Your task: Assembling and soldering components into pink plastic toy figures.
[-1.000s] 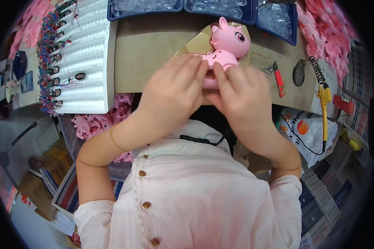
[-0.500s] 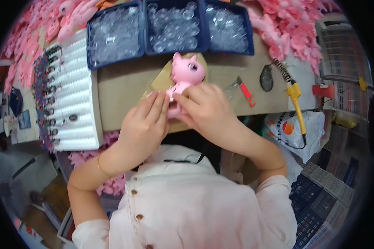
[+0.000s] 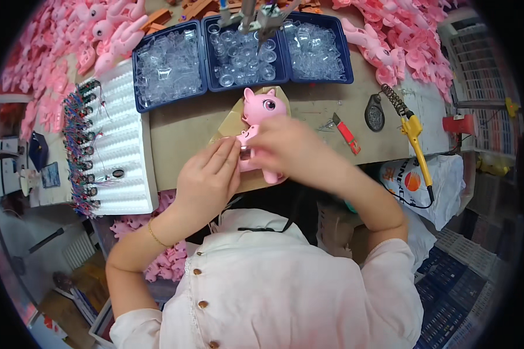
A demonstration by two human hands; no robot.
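Note:
A pink plastic toy animal (image 3: 265, 109) with a round head, pointed ears and a large dark eye lies in front of me, its head away from me. My left hand (image 3: 206, 177) grips the left side of its body, fingers together and stretched along it. A small opening shows in the body beside those fingertips. My right hand (image 3: 291, 148) is over the right side of the body, blurred by motion; its fingertips are smeared, so whether they hold anything cannot be seen. Under the toy is a yellowish pad (image 3: 230, 123), partly covered.
Three joined blue trays (image 3: 244, 85) of clear plastic parts stand at the back. To the left, a white ribbed foam tray (image 3: 137, 180) carries wired components. A red utility knife (image 3: 347, 136), a dark oval object (image 3: 374, 114) and a yellow soldering iron (image 3: 414, 136) are at right. Pink parts (image 3: 390, 41) are heaped behind.
My right hand has shifted its fingers on the toy's body and is now blurred. More of the toy's lower end shows below it. The whole view has shifted slightly.

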